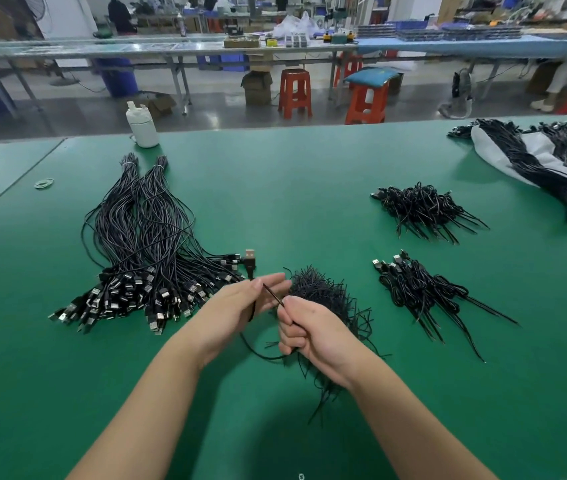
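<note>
Over mid worktop (296,188), beside the tie pile (323,292): left hand (240,306) pinches the USB cable (250,264), plug upright. Right hand (309,330), fist curled, grips its tail. Step, likely: coiling. Next needs a tight loop, then a tie.

One wide-angle head camera looks forward and down over the green table (309,188). The left hand (240,306) and right hand (313,330) sit close below it; workbenches (171,50) stand far behind.
</note>
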`<state>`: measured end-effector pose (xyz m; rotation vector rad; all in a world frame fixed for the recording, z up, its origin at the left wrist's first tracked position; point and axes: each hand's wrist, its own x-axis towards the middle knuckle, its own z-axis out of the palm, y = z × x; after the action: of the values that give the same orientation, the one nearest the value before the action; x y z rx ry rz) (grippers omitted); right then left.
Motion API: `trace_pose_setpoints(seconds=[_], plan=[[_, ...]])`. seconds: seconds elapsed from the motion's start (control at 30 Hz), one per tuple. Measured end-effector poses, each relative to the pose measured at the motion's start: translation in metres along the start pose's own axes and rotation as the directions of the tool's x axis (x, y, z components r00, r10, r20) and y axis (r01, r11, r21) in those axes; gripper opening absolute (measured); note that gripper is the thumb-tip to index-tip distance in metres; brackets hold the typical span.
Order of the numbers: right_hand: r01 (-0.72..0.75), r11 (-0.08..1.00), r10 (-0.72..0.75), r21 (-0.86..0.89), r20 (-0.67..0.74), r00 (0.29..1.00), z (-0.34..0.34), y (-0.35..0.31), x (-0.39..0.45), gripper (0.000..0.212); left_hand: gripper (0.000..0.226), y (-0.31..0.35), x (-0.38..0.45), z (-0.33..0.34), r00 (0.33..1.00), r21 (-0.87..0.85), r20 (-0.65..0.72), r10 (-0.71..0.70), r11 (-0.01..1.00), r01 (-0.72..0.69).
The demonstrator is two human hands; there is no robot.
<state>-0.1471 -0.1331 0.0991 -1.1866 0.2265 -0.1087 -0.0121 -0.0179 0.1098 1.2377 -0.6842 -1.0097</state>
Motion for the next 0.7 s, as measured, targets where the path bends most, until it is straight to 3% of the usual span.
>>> trace_pose_setpoints(seconds=[0.1,0.17,0.23,0.3,0.4,0.47,0.5,0.6,0.67,0.7], plan=[[0.014,1.000,-0.015,-0.019,-0.021,1.000,0.005,0.008,0.001,0.034,0.046,-0.001,0.007,0.008,0.988,-0.234,-0.088,0.130,0.961,-0.147],[0.012,0.998,-0.014,-0.055,-0.040,0.999,0.005,0.016,0.002,0.034,0.045,0.004,0.012,0.010,0.966,-0.413,-0.203,0.159,0.881,-0.231],[-0.003,0.999,0.001,-0.040,-0.055,0.998,0.003,0.025,0.002,0.032,0.043,0.015,0.012,0.007,0.960,-0.559,-0.248,0.131,0.790,-0.252],[-0.021,0.997,0.028,0.075,-0.088,0.996,-0.001,0.033,0.001,0.033,0.040,0.024,0.005,0.005,0.978,-0.579,-0.180,0.103,0.793,-0.190],[-0.039,0.969,0.071,0.245,-0.124,0.990,-0.008,0.038,0.002,0.034,0.037,0.030,-0.009,0.001,0.987,-0.310,0.135,0.088,0.950,-0.042],[-0.054,0.959,0.087,0.277,-0.108,0.990,-0.010,0.037,0.005,0.035,0.040,0.031,-0.017,-0.002,0.929,0.074,0.368,-0.045,0.997,0.019],[-0.064,0.959,0.093,0.275,-0.094,0.991,-0.010,0.037,0.006,0.034,0.043,0.030,-0.019,-0.004,0.894,0.266,0.424,-0.146,0.963,0.031],[-0.069,0.959,0.090,0.275,-0.061,0.994,-0.009,0.035,0.009,0.033,0.045,0.024,-0.019,-0.005,0.853,0.635,0.320,-0.413,0.761,0.130],[-0.065,0.956,0.084,0.287,-0.052,0.995,-0.008,0.033,0.009,0.035,0.042,0.017,-0.017,-0.001,0.874,0.782,0.157,-0.460,0.599,0.175],[-0.064,0.956,0.081,0.285,-0.047,0.996,-0.008,0.032,0.010,0.036,0.042,0.014,-0.015,0.000,0.906,0.837,0.079,-0.417,0.521,0.167]])
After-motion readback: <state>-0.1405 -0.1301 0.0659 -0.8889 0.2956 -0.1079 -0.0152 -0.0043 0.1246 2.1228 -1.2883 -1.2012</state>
